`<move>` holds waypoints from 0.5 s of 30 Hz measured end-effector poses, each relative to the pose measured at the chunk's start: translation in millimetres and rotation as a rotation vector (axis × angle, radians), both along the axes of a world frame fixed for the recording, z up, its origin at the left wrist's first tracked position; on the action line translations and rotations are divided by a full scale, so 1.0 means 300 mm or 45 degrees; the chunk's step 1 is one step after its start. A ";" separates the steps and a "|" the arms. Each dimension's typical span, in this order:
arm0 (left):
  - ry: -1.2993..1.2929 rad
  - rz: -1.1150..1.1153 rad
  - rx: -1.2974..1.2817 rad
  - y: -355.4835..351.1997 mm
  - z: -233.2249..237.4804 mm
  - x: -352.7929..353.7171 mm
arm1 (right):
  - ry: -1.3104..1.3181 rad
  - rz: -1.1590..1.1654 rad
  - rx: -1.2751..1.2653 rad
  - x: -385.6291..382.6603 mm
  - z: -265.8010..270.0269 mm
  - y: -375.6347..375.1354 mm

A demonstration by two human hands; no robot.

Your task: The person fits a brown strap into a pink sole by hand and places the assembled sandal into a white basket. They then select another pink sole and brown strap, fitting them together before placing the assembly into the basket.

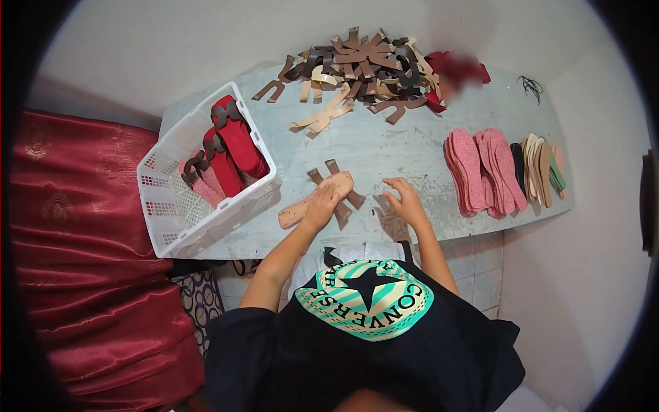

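Observation:
My left hand (pixel 321 206) presses down on a tan sandal sole (pixel 295 211) lying on the grey table (pixel 384 147). A brown forked strap (pixel 331 169) lies under and across the sole's far end. My right hand (pixel 405 200) rests on the bare tabletop just right of the sole, fingers spread, holding nothing.
A white plastic basket (pixel 168 213) at the left holds red and pink soles with dark straps. A heap of brown, tan and black straps (pixel 364 69) lies at the back. Rows of pink soles (pixel 484 168) and mixed soles (pixel 539 168) stand at the right. Red cloth (pixel 82 261) lies left.

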State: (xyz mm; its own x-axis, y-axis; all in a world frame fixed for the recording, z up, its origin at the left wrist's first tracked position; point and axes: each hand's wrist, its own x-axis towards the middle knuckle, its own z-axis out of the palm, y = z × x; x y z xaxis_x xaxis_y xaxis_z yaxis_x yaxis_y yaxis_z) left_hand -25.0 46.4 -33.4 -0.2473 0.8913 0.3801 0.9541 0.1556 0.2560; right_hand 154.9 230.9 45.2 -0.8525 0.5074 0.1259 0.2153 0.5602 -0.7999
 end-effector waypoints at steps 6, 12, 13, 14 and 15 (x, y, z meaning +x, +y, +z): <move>0.018 -0.038 -0.051 -0.017 -0.055 0.009 | -0.146 0.051 -0.019 0.081 -0.103 -0.047; 0.156 -0.086 -0.131 -0.023 -0.078 0.009 | -0.172 0.136 -0.113 0.036 -0.155 -0.080; 0.150 -0.063 -0.128 -0.025 -0.082 0.013 | -0.163 0.132 -0.259 0.020 -0.160 -0.090; 0.145 -0.038 -0.124 -0.027 -0.084 0.015 | -0.166 0.135 -0.259 0.004 -0.165 -0.102; 0.144 -0.034 -0.123 -0.027 -0.095 0.014 | -0.122 0.150 -0.240 -0.015 -0.172 -0.114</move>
